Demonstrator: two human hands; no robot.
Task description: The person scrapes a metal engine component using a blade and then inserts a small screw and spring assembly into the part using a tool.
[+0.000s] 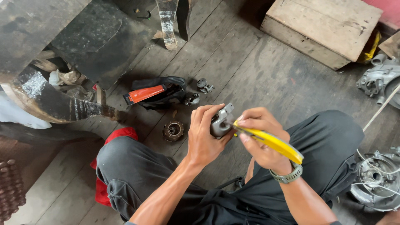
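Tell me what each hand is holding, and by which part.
The left hand wraps around the body of a small grey metal part. The right hand grips a yellow-handled tool by the front of its handle, tip at the part.

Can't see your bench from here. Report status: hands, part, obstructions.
Left hand gripping small grey metal part. Right hand holds yellow-handled tool, tip at the part. Nothing between hands and part.

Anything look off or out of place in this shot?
Nothing damaged or spilled. Loose parts lie on the plank floor: a round gear-like part and two small metal pieces. Left hand holds a grey metal part; right hand, a yellow-handled tool.
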